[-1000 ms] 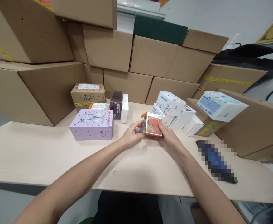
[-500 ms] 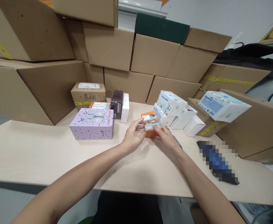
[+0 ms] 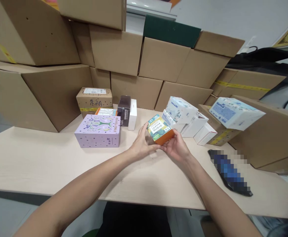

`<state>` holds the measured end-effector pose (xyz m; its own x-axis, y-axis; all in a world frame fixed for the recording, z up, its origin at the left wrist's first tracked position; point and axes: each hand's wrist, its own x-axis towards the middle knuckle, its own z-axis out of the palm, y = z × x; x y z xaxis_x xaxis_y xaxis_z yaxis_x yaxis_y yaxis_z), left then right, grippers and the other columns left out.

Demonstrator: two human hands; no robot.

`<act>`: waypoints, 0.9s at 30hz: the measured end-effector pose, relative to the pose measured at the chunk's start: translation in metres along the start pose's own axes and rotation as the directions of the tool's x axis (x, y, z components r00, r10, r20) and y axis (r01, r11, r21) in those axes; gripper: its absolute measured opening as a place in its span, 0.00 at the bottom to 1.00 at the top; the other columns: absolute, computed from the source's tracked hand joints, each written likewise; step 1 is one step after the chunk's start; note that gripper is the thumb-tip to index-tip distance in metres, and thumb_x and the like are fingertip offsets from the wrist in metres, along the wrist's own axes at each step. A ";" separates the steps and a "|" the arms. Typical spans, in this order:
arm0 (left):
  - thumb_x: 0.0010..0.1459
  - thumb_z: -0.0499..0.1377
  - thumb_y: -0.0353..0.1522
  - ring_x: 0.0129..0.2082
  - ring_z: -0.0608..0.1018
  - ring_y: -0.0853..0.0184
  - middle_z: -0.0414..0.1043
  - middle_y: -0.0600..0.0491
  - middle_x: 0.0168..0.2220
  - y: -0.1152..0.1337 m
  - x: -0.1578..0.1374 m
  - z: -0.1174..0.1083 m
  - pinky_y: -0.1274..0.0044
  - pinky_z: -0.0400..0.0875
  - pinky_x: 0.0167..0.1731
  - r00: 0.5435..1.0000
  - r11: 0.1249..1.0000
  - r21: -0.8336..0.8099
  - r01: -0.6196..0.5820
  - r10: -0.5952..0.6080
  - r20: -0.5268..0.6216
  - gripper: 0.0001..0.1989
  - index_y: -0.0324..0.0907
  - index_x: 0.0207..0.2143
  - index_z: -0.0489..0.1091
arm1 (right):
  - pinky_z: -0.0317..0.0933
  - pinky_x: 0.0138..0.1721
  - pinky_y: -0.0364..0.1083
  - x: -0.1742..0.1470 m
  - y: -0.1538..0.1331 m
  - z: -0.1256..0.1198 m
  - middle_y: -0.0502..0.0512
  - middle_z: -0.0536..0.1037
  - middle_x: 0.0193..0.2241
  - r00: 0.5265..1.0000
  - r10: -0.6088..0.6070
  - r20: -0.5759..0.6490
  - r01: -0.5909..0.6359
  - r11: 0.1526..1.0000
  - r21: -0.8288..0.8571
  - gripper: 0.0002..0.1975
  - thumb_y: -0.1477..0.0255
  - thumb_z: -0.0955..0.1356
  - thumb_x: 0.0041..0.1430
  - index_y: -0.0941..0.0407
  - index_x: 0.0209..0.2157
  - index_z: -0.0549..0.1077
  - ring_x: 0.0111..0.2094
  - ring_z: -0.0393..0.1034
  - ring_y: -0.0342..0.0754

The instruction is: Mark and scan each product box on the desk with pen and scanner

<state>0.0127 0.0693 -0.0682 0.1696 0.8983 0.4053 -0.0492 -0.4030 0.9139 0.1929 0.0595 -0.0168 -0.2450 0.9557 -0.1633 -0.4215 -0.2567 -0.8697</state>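
Note:
Both hands grip a small orange carton above the middle of the table. Its large face, printed green, yellow and white with the word "Binking", is turned up, and an orange side faces me. My left hand is wrapped round the left side and near corner. My right hand holds the right end, with some fingers hidden under the carton. To the left stands a lilac tea box marked "FINDTEA". Behind the hands are a dark brown box and a narrow white box on edge.
Tissue packs and white boxes stand to the right, near another tissue pack on a taped carton. A dark, pixelated package lies at the right. Stacked cardboard boxes wall off the table's back.
The orange carton has been turned over in my hands, so a green and yellow printed face now shows on top. Both hands have shifted their grip around it.

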 end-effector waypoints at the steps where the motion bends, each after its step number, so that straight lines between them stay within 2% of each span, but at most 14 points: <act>1: 0.41 0.75 0.38 0.69 0.55 0.44 0.49 0.41 0.69 0.001 0.001 0.000 0.52 0.52 0.66 1.000 1.000 0.005 -0.003 0.003 -0.007 0.59 0.49 0.70 0.46 | 0.72 0.39 0.49 0.001 0.001 -0.001 0.56 0.82 0.38 1.000 0.022 -0.002 -0.022 1.000 -0.012 0.21 0.60 0.56 0.69 0.54 0.48 0.74 0.35 0.77 0.50; 5: 0.43 0.74 0.39 0.66 0.59 0.45 0.49 0.40 0.69 0.004 0.004 -0.004 0.53 0.57 0.64 1.000 0.997 0.081 0.015 -0.014 -0.013 0.57 0.48 0.70 0.46 | 0.71 0.35 0.47 0.004 0.003 -0.007 0.58 0.82 0.37 0.998 0.051 -0.036 -0.053 0.997 -0.057 0.18 0.61 0.58 0.66 0.55 0.43 0.75 0.33 0.75 0.49; 10: 0.41 0.74 0.39 0.64 0.62 0.45 0.46 0.40 0.69 0.014 0.004 -0.005 0.52 0.61 0.62 0.999 0.975 0.220 0.006 0.006 -0.052 0.59 0.50 0.70 0.45 | 0.65 0.25 0.41 0.010 0.001 -0.019 0.54 0.80 0.32 0.983 -0.133 -0.124 0.105 0.972 -0.210 0.09 0.66 0.68 0.56 0.55 0.36 0.77 0.30 0.71 0.45; 13: 0.41 0.73 0.36 0.64 0.62 0.47 0.50 0.41 0.66 0.021 0.002 -0.005 0.54 0.61 0.62 0.999 0.959 0.283 -0.036 0.046 -0.027 0.56 0.49 0.69 0.47 | 0.62 0.23 0.40 0.013 0.003 -0.022 0.54 0.80 0.34 0.974 -0.189 -0.125 0.144 0.942 -0.303 0.13 0.63 0.70 0.54 0.56 0.38 0.77 0.32 0.71 0.46; 16: 0.41 0.72 0.35 0.64 0.62 0.49 0.53 0.41 0.64 0.024 0.002 -0.005 0.56 0.60 0.63 0.998 0.951 0.308 -0.035 0.048 -0.035 0.53 0.46 0.67 0.51 | 0.62 0.23 0.41 0.016 0.007 -0.022 0.55 0.80 0.33 0.973 -0.177 -0.146 0.121 0.937 -0.327 0.17 0.57 0.69 0.56 0.56 0.38 0.76 0.30 0.71 0.46; 19: 0.43 0.72 0.38 0.61 0.66 0.52 0.55 0.41 0.63 0.026 0.004 -0.006 0.60 0.63 0.61 0.997 0.974 0.224 0.028 -0.011 -0.074 0.47 0.45 0.64 0.57 | 0.62 0.24 0.43 0.015 0.008 -0.021 0.55 0.79 0.31 0.968 -0.186 -0.170 0.118 0.931 -0.346 0.24 0.48 0.65 0.59 0.55 0.39 0.75 0.28 0.69 0.46; 21: 0.46 0.71 0.40 0.56 0.71 0.55 0.60 0.41 0.60 0.028 0.007 -0.006 0.62 0.66 0.57 0.991 0.989 0.106 0.104 -0.093 -0.100 0.42 0.43 0.62 0.60 | 0.62 0.24 0.44 0.013 0.004 -0.024 0.55 0.78 0.28 0.954 -0.235 -0.187 0.135 0.892 -0.432 0.27 0.45 0.62 0.59 0.55 0.37 0.75 0.27 0.69 0.47; 22: 0.47 0.70 0.41 0.53 0.73 0.56 0.63 0.42 0.57 0.030 0.008 -0.006 0.63 0.68 0.55 0.983 0.987 0.045 0.151 -0.146 -0.108 0.41 0.43 0.62 0.61 | 0.62 0.25 0.45 0.012 0.000 -0.027 0.55 0.77 0.27 0.938 -0.288 -0.194 0.149 0.837 -0.526 0.27 0.45 0.62 0.59 0.55 0.36 0.75 0.26 0.69 0.47; 23: 0.48 0.69 0.41 0.50 0.74 0.58 0.66 0.42 0.55 0.032 0.009 -0.006 0.65 0.69 0.53 0.974 0.980 -0.006 0.200 -0.200 -0.111 0.40 0.42 0.61 0.61 | 0.62 0.27 0.45 0.010 -0.005 -0.030 0.54 0.76 0.26 0.913 -0.362 -0.190 0.158 0.741 -0.652 0.26 0.46 0.62 0.59 0.55 0.34 0.75 0.27 0.69 0.48; 24: 0.48 0.69 0.41 0.47 0.75 0.59 0.68 0.43 0.52 0.034 0.009 -0.006 0.66 0.70 0.51 0.962 0.968 -0.046 0.246 -0.250 -0.112 0.39 0.42 0.61 0.62 | 0.63 0.29 0.46 0.007 -0.010 -0.033 0.54 0.76 0.27 0.881 -0.442 -0.168 0.148 0.596 -0.790 0.24 0.48 0.63 0.60 0.55 0.33 0.75 0.28 0.69 0.48; 25: 0.49 0.69 0.41 0.46 0.75 0.60 0.69 0.44 0.51 0.035 0.010 -0.006 0.67 0.71 0.50 0.950 0.956 -0.072 0.286 -0.292 -0.113 0.38 0.42 0.61 0.62 | 0.63 0.32 0.47 0.005 -0.015 -0.037 0.55 0.77 0.28 0.852 -0.507 -0.133 0.104 0.412 -0.905 0.22 0.51 0.63 0.61 0.56 0.33 0.75 0.30 0.70 0.50; 27: 0.51 0.68 0.41 0.45 0.76 0.61 0.69 0.46 0.50 0.037 0.010 -0.007 0.68 0.71 0.48 0.935 0.939 -0.097 0.331 -0.340 -0.103 0.36 0.43 0.61 0.63 | 0.63 0.39 0.49 0.001 -0.024 -0.045 0.59 0.79 0.33 0.835 -0.542 -0.095 -0.073 0.061 -0.995 0.19 0.57 0.62 0.62 0.56 0.37 0.76 0.37 0.73 0.54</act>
<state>0.0062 0.0650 -0.0303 0.0737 0.9948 0.0706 -0.0856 -0.0642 0.9943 0.2421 0.0730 -0.0168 0.1064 0.9508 0.2908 0.8613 0.0580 -0.5049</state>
